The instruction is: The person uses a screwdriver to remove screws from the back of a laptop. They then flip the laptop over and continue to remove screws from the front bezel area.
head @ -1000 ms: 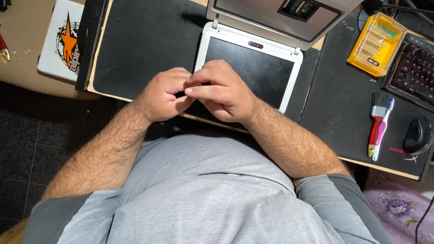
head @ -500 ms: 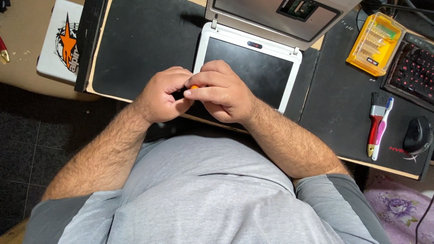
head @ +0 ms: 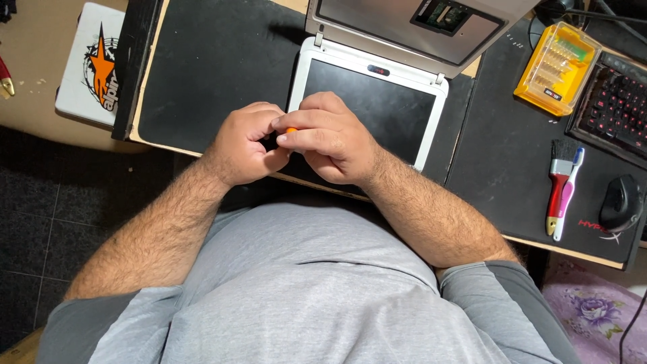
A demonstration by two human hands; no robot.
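Over desk edge, both hands pinch small orange item btwn them.

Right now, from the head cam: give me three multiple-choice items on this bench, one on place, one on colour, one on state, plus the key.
1. Where does the brush lie?
A. left of the laptop
B. on the black mat beside the mouse
C. on the floor

2. What colour is the small thing pinched between both hands?
A. orange
B. blue
C. white

3. How is the white laptop?
A. shut flat
B. opened, its dark screen facing up
C. in a bag

Key: 1 B, its red handle lies just left of the mouse; 2 A, an orange tip shows between left hand and right hand; 3 B, the screen lies bare behind the hands.
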